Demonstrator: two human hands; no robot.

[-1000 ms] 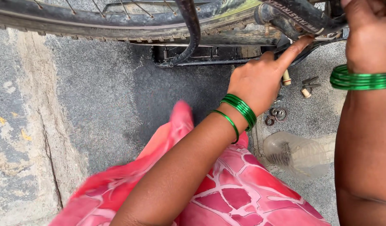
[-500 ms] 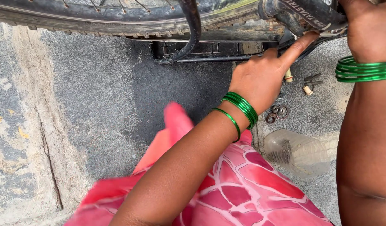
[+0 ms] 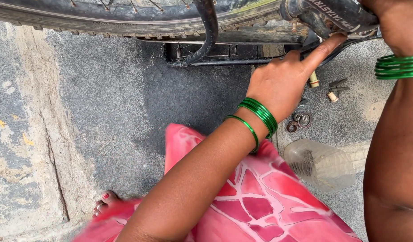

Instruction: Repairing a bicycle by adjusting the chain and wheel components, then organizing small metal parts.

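Note:
A bicycle lies across the top of the view, with its tyre [image 3: 126,24] and a black frame tube [image 3: 336,13]. My left hand [image 3: 282,85], with green bangles at the wrist, reaches up to the frame. Its index finger is stretched out and its tip touches the underside of the tube. The other fingers are curled under and hidden. My right hand [image 3: 396,24], also bangled, is closed over the frame tube at the top right corner. A black kickstand [image 3: 206,40] curves down below the tyre.
Small metal washers [image 3: 300,120] and a few bolts [image 3: 334,89] lie on the grey ground under my left hand. A clear plastic bottle [image 3: 323,163] lies at the right. My pink patterned dress [image 3: 260,201] fills the bottom, and my foot [image 3: 105,204] shows at its left. Cracked concrete [image 3: 27,134] runs along the left.
My left index finger has edged up and right along the frame. The right hand stays on the tube. The view has shifted slightly.

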